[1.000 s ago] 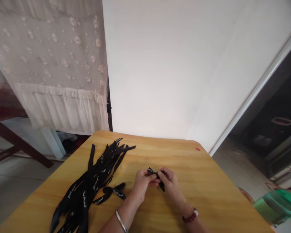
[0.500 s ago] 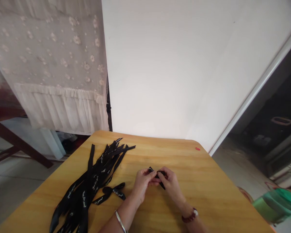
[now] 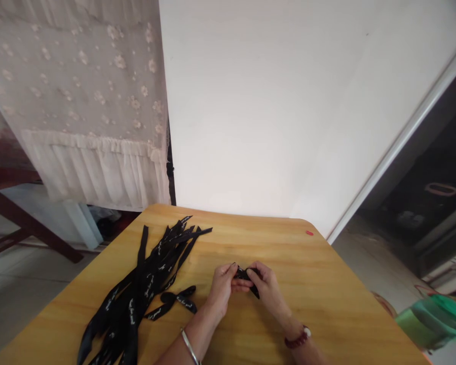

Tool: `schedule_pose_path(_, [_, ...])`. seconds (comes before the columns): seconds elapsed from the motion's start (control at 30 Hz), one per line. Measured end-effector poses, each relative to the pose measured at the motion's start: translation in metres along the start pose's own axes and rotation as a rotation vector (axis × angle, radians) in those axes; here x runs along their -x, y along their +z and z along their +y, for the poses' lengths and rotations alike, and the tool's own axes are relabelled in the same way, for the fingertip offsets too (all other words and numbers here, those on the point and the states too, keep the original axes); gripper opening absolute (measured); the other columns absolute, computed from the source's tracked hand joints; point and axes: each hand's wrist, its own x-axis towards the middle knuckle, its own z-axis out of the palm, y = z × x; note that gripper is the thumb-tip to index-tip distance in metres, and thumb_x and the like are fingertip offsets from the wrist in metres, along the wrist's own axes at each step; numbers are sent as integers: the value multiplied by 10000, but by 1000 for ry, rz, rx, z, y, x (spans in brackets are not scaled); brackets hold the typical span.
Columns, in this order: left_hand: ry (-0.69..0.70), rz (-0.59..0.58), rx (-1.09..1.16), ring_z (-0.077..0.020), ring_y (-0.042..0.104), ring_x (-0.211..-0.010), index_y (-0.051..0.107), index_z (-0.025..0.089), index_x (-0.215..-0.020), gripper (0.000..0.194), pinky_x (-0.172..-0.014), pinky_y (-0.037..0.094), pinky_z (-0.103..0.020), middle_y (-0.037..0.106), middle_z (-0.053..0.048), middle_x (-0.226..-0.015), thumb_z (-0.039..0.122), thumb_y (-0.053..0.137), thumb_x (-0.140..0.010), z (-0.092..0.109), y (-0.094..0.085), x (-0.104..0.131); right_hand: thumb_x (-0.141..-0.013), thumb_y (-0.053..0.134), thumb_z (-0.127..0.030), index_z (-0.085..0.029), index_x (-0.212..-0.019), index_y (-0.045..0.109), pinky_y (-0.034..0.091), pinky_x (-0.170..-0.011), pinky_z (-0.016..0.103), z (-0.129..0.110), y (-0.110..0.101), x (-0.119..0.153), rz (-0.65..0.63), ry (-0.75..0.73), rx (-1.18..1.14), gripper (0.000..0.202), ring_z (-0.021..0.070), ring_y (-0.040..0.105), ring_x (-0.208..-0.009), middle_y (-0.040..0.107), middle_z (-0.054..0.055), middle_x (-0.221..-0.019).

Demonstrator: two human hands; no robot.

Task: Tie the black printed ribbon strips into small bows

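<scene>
Between my hands, above the front half of the table, is a short black ribbon (image 3: 243, 274) with white lettering. My left hand (image 3: 223, 286) pinches one end of it between thumb and fingers. My right hand (image 3: 265, 285) grips the other side, and a dark tail hangs below its fingers. How the ribbon is folded inside the fingers is partly hidden. A tied black ribbon bow (image 3: 177, 300) lies just left of my left forearm. Beyond it spreads a pile of loose black printed ribbons (image 3: 146, 284).
The wooden table (image 3: 307, 294) meets a white panel (image 3: 251, 111) at its far edge. A small red object (image 3: 309, 233) lies near the far right corner. A lace curtain (image 3: 99, 101) hangs at left; a green bin (image 3: 433, 322) stands at right on the floor.
My left thumb has shifted up and left along the ribbon, and more of the black band now shows between my hands. The pile and the bow have stayed put.
</scene>
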Motion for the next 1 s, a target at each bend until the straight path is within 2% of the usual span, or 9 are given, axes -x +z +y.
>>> schedule_pose_path(0.17, [-54, -19, 52, -169, 626, -490, 531, 116, -716, 281, -424, 471, -231, 631, -48, -626, 385, 594, -664, 4, 1, 3, -683, 543, -376, -175, -562, 505, 359, -473, 219, -3, -1, 0, 13, 18, -33, 238, 125, 450, -503, 490, -22, -502])
schedule_pose_path(0.3, [-51, -56, 33, -158, 625, -509, 522, 118, -693, 255, -445, 482, -220, 635, -42, -638, 256, 698, -568, 4, 1, 3, -685, 555, -376, -165, -585, 522, 369, -480, 216, -3, -1, 0, -1, 13, -56, 235, 126, 467, -521, 507, -14, -527])
schedule_pose_path(0.5, [-33, -37, 9, -143, 608, -480, 528, 113, -649, 208, -444, 482, -221, 630, -39, -588, 184, 698, -552, 1, -1, 0, -682, 567, -359, -156, -599, 538, 382, -490, 213, -1, 1, 0, -15, 4, -68, 221, 122, 476, -535, 526, -5, -549])
schedule_pose_path(0.73, [6, -19, -8, -137, 604, -476, 543, 111, -632, 156, -443, 481, -217, 647, -52, -599, 169, 672, -567, 2, -2, -1, -713, 513, -389, -162, -556, 499, 354, -466, 208, -1, 0, -1, 51, 4, -28, 276, 111, 442, -499, 489, -19, -503])
schedule_pose_path(1.0, [15, -31, -36, -134, 604, -481, 531, 113, -647, 171, -453, 481, -216, 638, -39, -591, 176, 667, -563, 3, -2, 1, -728, 499, -378, -171, -548, 454, 319, -465, 198, -2, -2, 1, 21, 24, -49, 278, 98, 404, -500, 420, -45, -506])
